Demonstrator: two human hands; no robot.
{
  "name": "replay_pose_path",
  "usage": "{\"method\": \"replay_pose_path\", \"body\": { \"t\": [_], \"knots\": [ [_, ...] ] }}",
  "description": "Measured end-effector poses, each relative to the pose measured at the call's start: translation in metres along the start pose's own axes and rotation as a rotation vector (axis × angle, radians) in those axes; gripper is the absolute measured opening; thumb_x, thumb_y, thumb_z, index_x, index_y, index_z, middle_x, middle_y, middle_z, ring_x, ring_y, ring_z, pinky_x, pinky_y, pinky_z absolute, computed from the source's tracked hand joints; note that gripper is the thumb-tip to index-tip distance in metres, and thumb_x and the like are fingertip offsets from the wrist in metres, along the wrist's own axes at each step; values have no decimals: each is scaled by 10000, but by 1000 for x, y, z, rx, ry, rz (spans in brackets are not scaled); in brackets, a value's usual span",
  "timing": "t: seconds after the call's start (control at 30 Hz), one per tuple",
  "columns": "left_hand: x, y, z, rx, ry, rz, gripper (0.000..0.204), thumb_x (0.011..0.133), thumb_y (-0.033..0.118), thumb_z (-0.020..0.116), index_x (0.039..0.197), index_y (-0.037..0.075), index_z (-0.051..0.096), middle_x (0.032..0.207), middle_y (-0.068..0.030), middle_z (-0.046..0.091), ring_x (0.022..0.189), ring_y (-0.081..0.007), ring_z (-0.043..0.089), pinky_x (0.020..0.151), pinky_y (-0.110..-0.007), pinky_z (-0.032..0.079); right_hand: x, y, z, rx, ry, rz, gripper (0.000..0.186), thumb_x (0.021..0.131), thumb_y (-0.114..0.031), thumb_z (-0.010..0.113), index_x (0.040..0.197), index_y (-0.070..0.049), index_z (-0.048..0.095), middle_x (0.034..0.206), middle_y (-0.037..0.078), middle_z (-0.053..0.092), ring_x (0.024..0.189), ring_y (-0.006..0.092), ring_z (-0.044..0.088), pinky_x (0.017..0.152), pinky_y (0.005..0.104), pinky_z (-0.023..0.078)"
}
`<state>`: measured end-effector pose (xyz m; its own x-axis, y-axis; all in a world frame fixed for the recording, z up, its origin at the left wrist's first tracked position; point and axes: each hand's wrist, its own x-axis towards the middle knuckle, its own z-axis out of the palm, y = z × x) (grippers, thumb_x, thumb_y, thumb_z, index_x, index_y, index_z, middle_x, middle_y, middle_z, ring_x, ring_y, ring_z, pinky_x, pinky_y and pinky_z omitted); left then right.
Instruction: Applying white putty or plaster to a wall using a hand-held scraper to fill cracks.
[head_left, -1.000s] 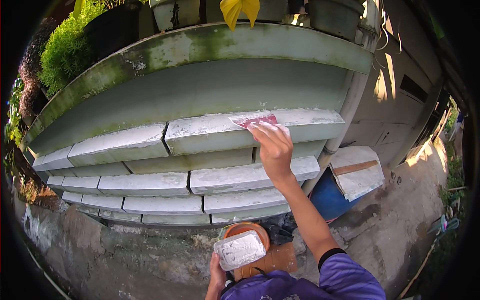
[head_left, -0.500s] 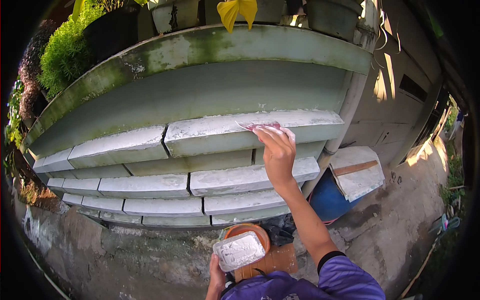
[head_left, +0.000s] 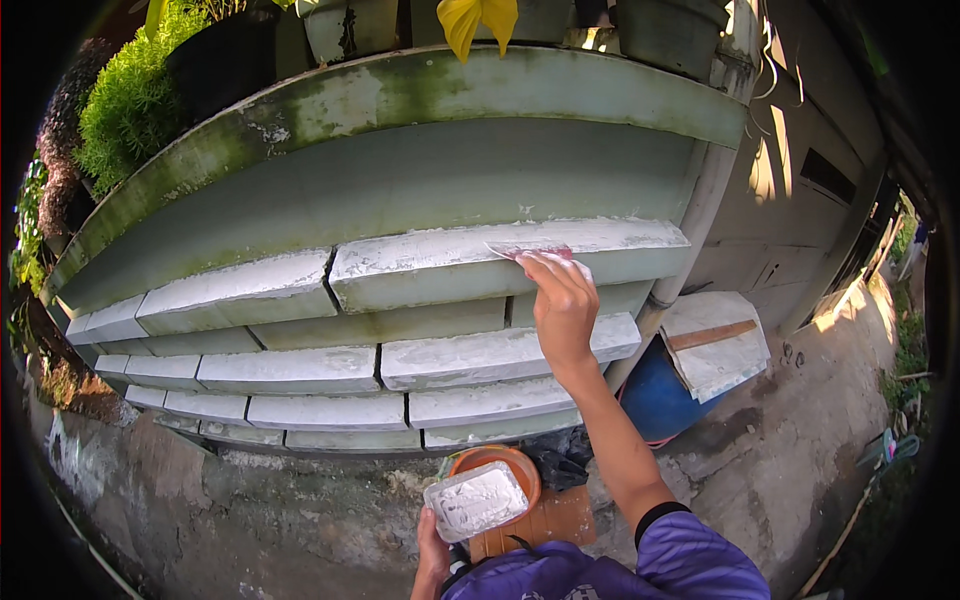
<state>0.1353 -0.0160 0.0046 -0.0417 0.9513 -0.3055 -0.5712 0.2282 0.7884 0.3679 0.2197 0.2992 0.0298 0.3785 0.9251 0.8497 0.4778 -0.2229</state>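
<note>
Pale green masonry wall with mossy stains fills the upper middle of the frame, with stepped rows of long blocks below it and grey concrete ground along the bottom. Compared with a second ago, the bare right hand is a bit further right and slightly lower, and the thin, flat pinkish-red scraper it's gripping went along with it, now looking flatter and more edge-on. Fingers are closed around the scraper, which sits right on the long white-smeared block in the middle of the frame. Bare left hand, bottom center, is grasping the shallow rectangular plastic tray by its left side, and that tray has crept a touch left. It's got thick white paste in it. Counting stuff up: two hands, one scraper, one tray, at least three rows of white-topped blocks, one round orange basin partly hidden behind the tray, one crumpled black plastic bag just right of that, and one blue rounded barrel right of center. On the barrel there's one whitish flat sheet with one brown wooden strip lying across it.
</note>
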Motion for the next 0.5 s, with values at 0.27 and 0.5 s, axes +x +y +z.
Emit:
{"method": "replay_pose_path", "body": {
  "t": [0.27,0.5],
  "knots": [
    [-2,4,5,11,-10,-14,575,1051,496,399,1427,70,486,1372,-69,595,1264,-221,566,1086,-396,415,-9,-22,0,274,-18,-77,344,759,93,645,1046,-64,751,991,91,747,953,274,690,827,397,521],
    [-2,6,9,6,-19,-22,570,1053,496,394,1425,74,485,1376,-68,590,1270,-216,560,1090,-396,410,-13,-9,8,122,-16,-29,346,748,95,643,1036,-64,750,995,81,748,954,269,687,834,401,515]
  ]
}}
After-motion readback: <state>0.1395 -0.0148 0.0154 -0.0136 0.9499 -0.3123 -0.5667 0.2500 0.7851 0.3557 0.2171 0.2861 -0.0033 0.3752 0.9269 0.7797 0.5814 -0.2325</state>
